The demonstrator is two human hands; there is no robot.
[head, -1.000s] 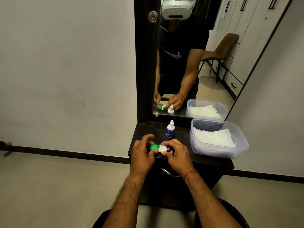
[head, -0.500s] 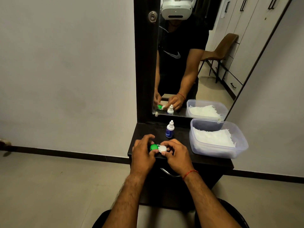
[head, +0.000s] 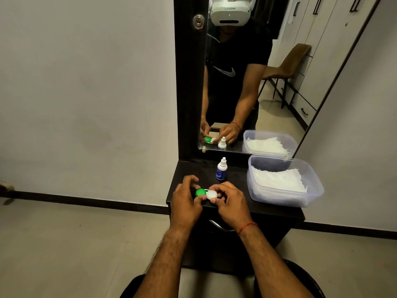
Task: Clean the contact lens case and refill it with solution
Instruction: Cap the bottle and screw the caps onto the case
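Both hands are curled in close over the dark counter. The left hand grips the green-capped end of the small plastic contact lens case, thumb underneath, while the right hand pinches the white cap beside it. The case sits between the two hands, near the counter's front edge. The small white-and-blue solution bottle stands upright just behind them.

Dark cabinet top w/ bottle, tub.
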